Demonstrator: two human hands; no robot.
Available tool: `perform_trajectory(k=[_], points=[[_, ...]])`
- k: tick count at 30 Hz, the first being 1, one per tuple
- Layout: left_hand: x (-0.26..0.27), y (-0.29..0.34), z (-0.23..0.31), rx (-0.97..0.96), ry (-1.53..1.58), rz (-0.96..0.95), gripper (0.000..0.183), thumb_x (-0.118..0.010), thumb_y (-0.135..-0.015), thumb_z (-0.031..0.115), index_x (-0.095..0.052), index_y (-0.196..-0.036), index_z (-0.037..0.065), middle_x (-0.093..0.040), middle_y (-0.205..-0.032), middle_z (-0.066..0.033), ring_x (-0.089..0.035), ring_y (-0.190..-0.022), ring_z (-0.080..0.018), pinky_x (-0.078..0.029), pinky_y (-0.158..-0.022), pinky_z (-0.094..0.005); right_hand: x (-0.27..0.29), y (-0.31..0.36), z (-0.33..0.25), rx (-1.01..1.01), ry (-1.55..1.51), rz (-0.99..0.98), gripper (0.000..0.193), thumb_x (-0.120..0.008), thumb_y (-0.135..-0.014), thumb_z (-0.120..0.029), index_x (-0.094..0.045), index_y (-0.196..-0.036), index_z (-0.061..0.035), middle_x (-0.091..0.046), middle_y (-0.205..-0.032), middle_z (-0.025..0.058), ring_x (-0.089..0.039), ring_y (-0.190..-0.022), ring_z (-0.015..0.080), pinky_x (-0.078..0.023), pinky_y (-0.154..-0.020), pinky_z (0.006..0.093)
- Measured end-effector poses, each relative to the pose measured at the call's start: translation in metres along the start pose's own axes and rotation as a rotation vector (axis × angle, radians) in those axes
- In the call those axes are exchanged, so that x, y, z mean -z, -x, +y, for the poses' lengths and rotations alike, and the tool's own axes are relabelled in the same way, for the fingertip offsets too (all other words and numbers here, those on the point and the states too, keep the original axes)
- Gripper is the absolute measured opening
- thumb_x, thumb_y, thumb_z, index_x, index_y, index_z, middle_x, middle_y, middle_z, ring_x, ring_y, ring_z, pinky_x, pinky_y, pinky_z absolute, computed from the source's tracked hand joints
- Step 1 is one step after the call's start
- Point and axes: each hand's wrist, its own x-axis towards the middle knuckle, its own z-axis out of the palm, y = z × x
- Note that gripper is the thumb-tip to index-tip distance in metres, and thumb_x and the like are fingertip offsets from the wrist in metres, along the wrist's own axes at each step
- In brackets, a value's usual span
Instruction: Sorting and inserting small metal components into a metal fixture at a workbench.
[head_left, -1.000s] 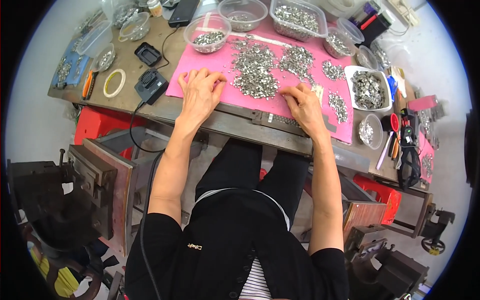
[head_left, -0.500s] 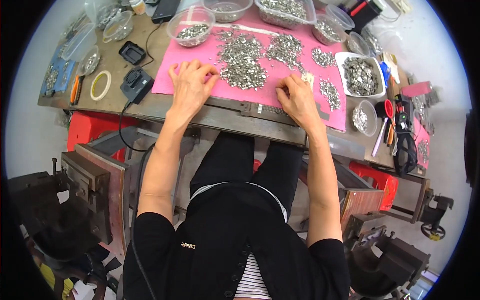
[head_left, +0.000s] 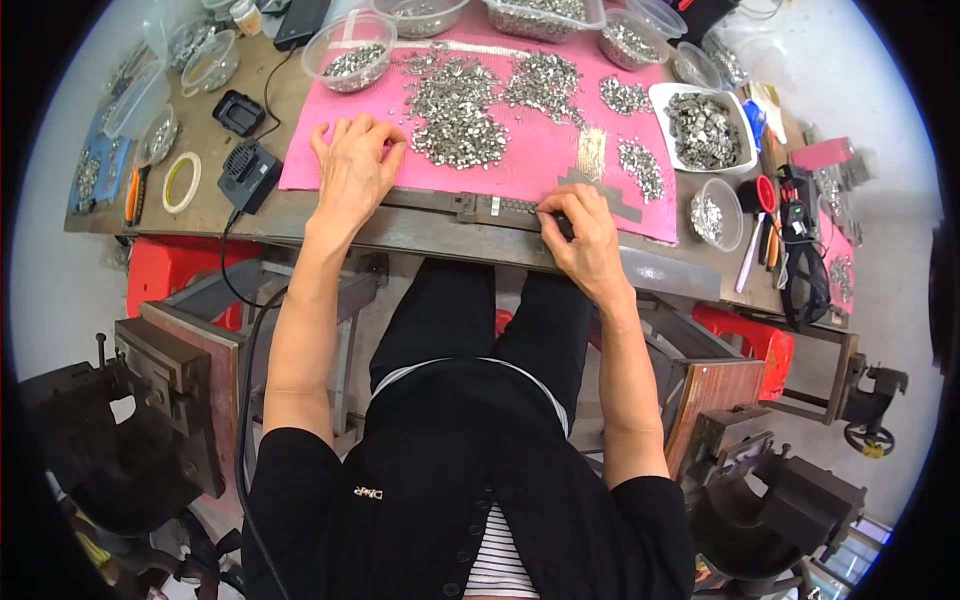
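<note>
The left hand (head_left: 352,170) lay palm down on the near edge of the pink mat (head_left: 300,165), its fingers loosely curled and grasping nothing, fingertips close to the big heap of small metal parts (head_left: 455,110). The right hand (head_left: 583,240) rested at the front edge of the table (head_left: 210,215), fingers bent and pinched at the right end of a long metal rail (head_left: 470,207) that ran along the mat's near edge between the two hands; whether a part sat between the fingertips could not be told. More parts lay in smaller heaps (head_left: 640,165) across the mat. A white tray (head_left: 745,110) full of parts stood right of the mat, with a small clear bowl (head_left: 715,212) of parts nearer. A clear tub (head_left: 350,50) with parts stood at the mat's far left corner. A black adapter (head_left: 248,175) and a tape ring (head_left: 182,182) lay left of the mat.
</note>
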Motion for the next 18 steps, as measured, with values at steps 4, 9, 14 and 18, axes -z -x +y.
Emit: perform_trajectory(k=[4, 9, 14, 18], points=[[0.001, 0.001, 0.002, -0.003, -0.026, 0.01, 0.006, -0.071, -0.085, 0.016, -0.069, -0.09, 0.013, -0.06, -0.086, -0.002, -0.057, -0.091, -0.0223, -0.029, -0.101, -0.053, -0.001, 0.001, 0.001, 0.038, -0.008, 0.024, 0.015, -0.072, -0.079, 0.001, -0.064, -0.091, -0.0037, -0.065, -0.094, 0.0087, -0.06, -0.086, 0.028, -0.045, -0.078, 0.0371], [0.004, 0.002, 0.037, -0.041, 0.096, 0.054, 0.008, -0.066, -0.09, 0.011, -0.065, -0.098, 0.009, -0.066, -0.095, -0.0036, -0.06, -0.096, -0.0235, -0.031, -0.103, -0.0472, -0.003, 0.002, -0.005, -0.036, -0.09, 0.091, 0.017, -0.075, -0.079, -0.002, -0.067, -0.093, -0.0058, -0.063, -0.093, 0.007, -0.058, -0.087, 0.0271, -0.044, -0.078, 0.039], [-0.01, 0.016, 0.09, -0.134, 0.332, -0.003, 0.007, -0.066, -0.088, 0.008, -0.064, -0.095, 0.008, -0.064, -0.094, -0.0047, -0.06, -0.097, -0.0242, -0.033, -0.102, -0.0456, -0.011, 0.006, -0.004, 0.022, 0.012, 0.086, 0.017, -0.075, -0.079, -0.004, -0.068, -0.095, -0.0055, -0.065, -0.095, 0.0077, -0.059, -0.087, 0.0283, -0.044, -0.078, 0.039], [-0.026, 0.017, 0.113, -0.232, 0.411, -0.016, 0.012, -0.069, -0.085, 0.007, -0.063, -0.095, 0.007, -0.063, -0.095, -0.0064, -0.059, -0.096, -0.0255, -0.036, -0.1, -0.044, -0.004, 0.013, -0.001, -0.058, -0.077, 0.23, 0.016, -0.071, -0.081, -0.001, -0.069, -0.097, -0.0052, -0.066, -0.098, 0.0084, -0.06, -0.091, 0.0284, -0.045, -0.082, 0.0385]])
